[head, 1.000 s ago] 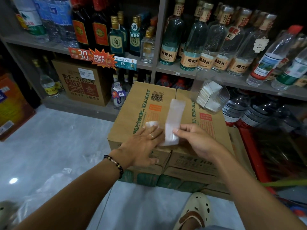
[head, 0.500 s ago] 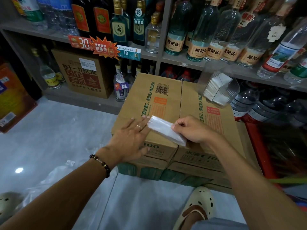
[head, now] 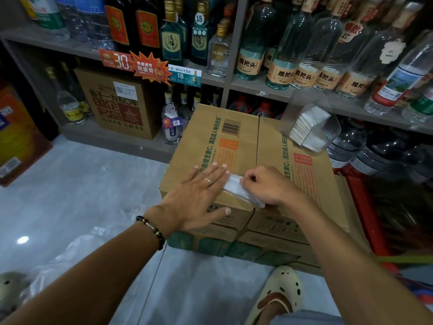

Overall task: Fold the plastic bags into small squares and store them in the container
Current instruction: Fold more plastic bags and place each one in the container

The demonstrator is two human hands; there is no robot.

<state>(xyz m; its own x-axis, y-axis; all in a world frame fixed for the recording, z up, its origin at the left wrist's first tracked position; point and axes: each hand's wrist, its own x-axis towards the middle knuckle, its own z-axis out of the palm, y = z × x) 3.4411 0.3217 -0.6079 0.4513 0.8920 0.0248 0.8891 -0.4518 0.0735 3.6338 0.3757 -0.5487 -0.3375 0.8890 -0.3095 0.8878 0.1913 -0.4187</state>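
A folded strip of clear plastic bag (head: 242,190) lies on top of a cardboard box (head: 234,137). My left hand (head: 201,193) lies flat on the box with straight fingers, its fingertips at the strip's left end. My right hand (head: 264,184) has curled fingers and pinches the strip, covering its right part. A clear plastic container (head: 309,127) stands on the box's far right corner with several folded bags stacked inside it.
Shelves (head: 257,87) full of glass bottles run behind the box. More cardboard boxes (head: 276,245) lie beneath it. Loose plastic bags (head: 70,256) lie on the grey floor at the left. My foot in a cream clog (head: 278,294) is in front.
The long strip that stood up from the box has been folded down into a shorter piece. My right hand moved left over it; my left hand stayed flat beside it.
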